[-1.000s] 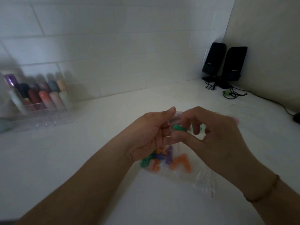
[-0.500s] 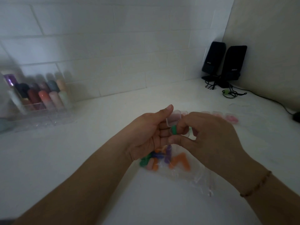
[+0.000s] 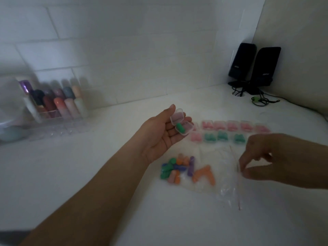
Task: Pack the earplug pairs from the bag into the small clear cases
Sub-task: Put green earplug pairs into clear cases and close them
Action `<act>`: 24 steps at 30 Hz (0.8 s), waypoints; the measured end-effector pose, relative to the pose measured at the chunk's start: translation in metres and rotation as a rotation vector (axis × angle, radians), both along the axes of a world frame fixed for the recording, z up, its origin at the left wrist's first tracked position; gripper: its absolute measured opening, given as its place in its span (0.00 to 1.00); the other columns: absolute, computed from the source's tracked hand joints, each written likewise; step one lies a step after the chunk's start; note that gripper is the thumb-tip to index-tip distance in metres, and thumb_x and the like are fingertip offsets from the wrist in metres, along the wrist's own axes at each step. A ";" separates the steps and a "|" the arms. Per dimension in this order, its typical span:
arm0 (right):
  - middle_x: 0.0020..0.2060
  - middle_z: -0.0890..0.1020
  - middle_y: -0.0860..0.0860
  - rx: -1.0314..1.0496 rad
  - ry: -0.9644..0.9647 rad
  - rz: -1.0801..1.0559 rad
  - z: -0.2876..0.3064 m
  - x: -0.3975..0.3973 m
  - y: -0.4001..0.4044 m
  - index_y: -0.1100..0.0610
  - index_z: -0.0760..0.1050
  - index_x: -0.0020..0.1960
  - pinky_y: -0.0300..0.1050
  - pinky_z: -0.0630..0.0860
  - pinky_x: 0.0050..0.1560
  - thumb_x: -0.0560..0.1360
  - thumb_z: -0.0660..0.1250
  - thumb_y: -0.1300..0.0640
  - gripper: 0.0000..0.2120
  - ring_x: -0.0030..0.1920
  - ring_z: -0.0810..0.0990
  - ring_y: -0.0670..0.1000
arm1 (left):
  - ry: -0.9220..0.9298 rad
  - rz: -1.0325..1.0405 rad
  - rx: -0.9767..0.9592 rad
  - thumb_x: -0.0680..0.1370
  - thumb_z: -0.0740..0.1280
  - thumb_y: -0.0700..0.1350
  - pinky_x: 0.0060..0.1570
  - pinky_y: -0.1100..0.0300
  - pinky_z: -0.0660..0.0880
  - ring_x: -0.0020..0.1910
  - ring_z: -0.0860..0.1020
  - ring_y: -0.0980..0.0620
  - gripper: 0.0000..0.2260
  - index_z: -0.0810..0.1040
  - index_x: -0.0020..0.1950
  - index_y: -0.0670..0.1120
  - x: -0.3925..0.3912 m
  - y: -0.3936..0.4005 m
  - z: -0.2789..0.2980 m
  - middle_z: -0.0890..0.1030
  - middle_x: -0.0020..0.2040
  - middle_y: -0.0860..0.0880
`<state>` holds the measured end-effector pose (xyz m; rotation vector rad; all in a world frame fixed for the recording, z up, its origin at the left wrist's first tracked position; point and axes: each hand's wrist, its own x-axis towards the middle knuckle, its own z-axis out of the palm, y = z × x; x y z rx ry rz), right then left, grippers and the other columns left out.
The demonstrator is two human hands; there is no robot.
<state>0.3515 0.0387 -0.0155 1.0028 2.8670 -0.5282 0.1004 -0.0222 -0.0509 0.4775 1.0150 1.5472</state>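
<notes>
My left hand (image 3: 159, 137) is palm up and holds a small clear case (image 3: 181, 124) with its lid open; one green earplug (image 3: 180, 128) lies inside. Below it on the white counter lies the clear plastic bag (image 3: 218, 171) with several loose earplugs (image 3: 179, 168) in green, orange, purple, blue and pink. My right hand (image 3: 276, 158) hovers at the bag's right edge, fingers pinched at the plastic mouth. Behind the bag stand two rows of filled cases (image 3: 229, 130), pink ones and green ones.
A clear organiser with coloured bottles (image 3: 56, 103) stands at the back left by the tiled wall. Two black speakers (image 3: 253, 66) with cables occupy the back right corner. A pale round object (image 3: 12, 134) sits at the far left.
My hands have separated: the left lifted away with the open case, the right dropped to the bag's right edge. The rows of filled cases are now uncovered.
</notes>
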 end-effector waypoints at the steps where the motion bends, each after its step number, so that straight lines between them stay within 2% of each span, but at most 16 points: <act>1: 0.45 0.70 0.28 -0.020 0.019 0.001 -0.003 -0.005 -0.001 0.25 0.76 0.43 0.34 0.67 0.43 0.66 0.71 0.38 0.09 0.45 0.69 0.30 | -0.021 0.025 -0.005 0.81 0.62 0.49 0.44 0.54 0.82 0.46 0.84 0.44 0.17 0.76 0.59 0.35 0.000 0.001 -0.001 0.84 0.50 0.38; 3: 0.50 0.64 0.26 -0.036 0.038 0.022 -0.009 -0.012 -0.001 0.23 0.75 0.45 0.38 0.68 0.57 0.66 0.72 0.37 0.12 0.53 0.64 0.31 | -0.048 0.070 -0.020 0.81 0.63 0.48 0.39 0.55 0.82 0.44 0.84 0.44 0.18 0.76 0.60 0.34 0.000 0.004 -0.004 0.84 0.48 0.37; 5: 0.62 0.56 0.28 -0.045 0.018 0.077 -0.011 -0.017 -0.004 0.20 0.71 0.49 0.49 0.61 0.71 0.67 0.69 0.35 0.14 0.67 0.55 0.40 | -0.056 0.102 -0.036 0.81 0.63 0.48 0.37 0.56 0.82 0.44 0.84 0.44 0.17 0.76 0.59 0.34 0.001 0.006 -0.008 0.84 0.46 0.38; 6: 0.65 0.51 0.27 -0.066 0.027 0.112 -0.011 -0.021 -0.008 0.19 0.69 0.51 0.52 0.56 0.74 0.66 0.66 0.32 0.14 0.71 0.49 0.40 | -0.064 0.115 -0.043 0.81 0.63 0.48 0.37 0.56 0.82 0.44 0.84 0.44 0.16 0.76 0.58 0.34 0.002 0.007 -0.009 0.84 0.45 0.38; 8: 0.68 0.44 0.24 -0.101 0.072 0.168 -0.014 -0.028 -0.013 0.21 0.71 0.53 0.52 0.52 0.75 0.64 0.59 0.28 0.17 0.72 0.42 0.37 | -0.088 0.136 -0.055 0.80 0.64 0.47 0.36 0.55 0.82 0.44 0.83 0.44 0.15 0.76 0.57 0.35 0.004 0.009 -0.012 0.83 0.45 0.38; 11: 0.65 0.44 0.23 -0.046 0.050 0.221 -0.020 -0.037 -0.018 0.25 0.74 0.54 0.46 0.54 0.74 0.66 0.56 0.28 0.19 0.70 0.41 0.34 | -0.103 0.145 -0.061 0.80 0.65 0.47 0.35 0.55 0.82 0.44 0.83 0.43 0.16 0.76 0.59 0.34 0.004 0.010 -0.015 0.83 0.46 0.37; 13: 0.65 0.45 0.24 -0.006 0.063 0.237 -0.022 -0.039 -0.020 0.23 0.73 0.49 0.43 0.60 0.71 0.65 0.55 0.27 0.15 0.71 0.42 0.35 | -0.103 0.143 -0.064 0.80 0.65 0.47 0.35 0.55 0.82 0.44 0.83 0.43 0.17 0.75 0.60 0.34 0.004 0.011 -0.015 0.83 0.47 0.37; 15: 0.67 0.46 0.23 0.020 0.149 0.246 -0.023 -0.039 -0.019 0.25 0.75 0.47 0.40 0.67 0.66 0.66 0.61 0.29 0.11 0.72 0.45 0.37 | -0.104 0.141 -0.067 0.80 0.65 0.47 0.35 0.55 0.82 0.42 0.84 0.44 0.17 0.75 0.61 0.34 0.004 0.011 -0.016 0.83 0.47 0.37; 16: 0.69 0.47 0.25 0.056 0.192 0.264 -0.025 -0.039 -0.018 0.27 0.77 0.48 0.42 0.68 0.66 0.68 0.64 0.31 0.10 0.73 0.47 0.40 | -0.104 0.138 -0.068 0.80 0.65 0.48 0.35 0.55 0.82 0.40 0.84 0.44 0.17 0.76 0.60 0.34 0.004 0.011 -0.016 0.83 0.47 0.37; 18: 0.74 0.46 0.31 0.138 0.188 0.308 -0.030 -0.044 -0.018 0.31 0.79 0.52 0.48 0.62 0.71 0.72 0.64 0.35 0.10 0.74 0.48 0.44 | -0.083 0.127 -0.071 0.80 0.64 0.48 0.37 0.56 0.82 0.37 0.84 0.46 0.16 0.76 0.57 0.36 0.004 0.012 -0.017 0.84 0.44 0.38; 20: 0.75 0.42 0.33 0.194 0.137 0.334 -0.034 -0.051 -0.022 0.34 0.80 0.52 0.47 0.57 0.72 0.75 0.62 0.38 0.11 0.74 0.46 0.45 | -0.046 0.116 -0.075 0.81 0.63 0.49 0.39 0.56 0.82 0.37 0.84 0.47 0.15 0.77 0.57 0.37 0.005 0.012 -0.018 0.84 0.42 0.39; 22: 0.76 0.43 0.34 0.220 0.183 0.324 -0.035 -0.052 -0.023 0.37 0.81 0.50 0.47 0.58 0.72 0.74 0.57 0.39 0.15 0.75 0.46 0.45 | -0.034 0.118 -0.072 0.81 0.63 0.49 0.41 0.56 0.82 0.37 0.84 0.48 0.16 0.77 0.57 0.37 0.006 0.012 -0.019 0.84 0.41 0.40; 24: 0.77 0.47 0.37 0.257 0.235 0.304 -0.033 -0.051 -0.021 0.40 0.82 0.48 0.51 0.62 0.71 0.73 0.53 0.38 0.19 0.75 0.49 0.47 | -0.044 0.123 -0.067 0.81 0.63 0.49 0.42 0.54 0.82 0.35 0.84 0.48 0.16 0.76 0.58 0.36 0.006 0.011 -0.018 0.84 0.39 0.41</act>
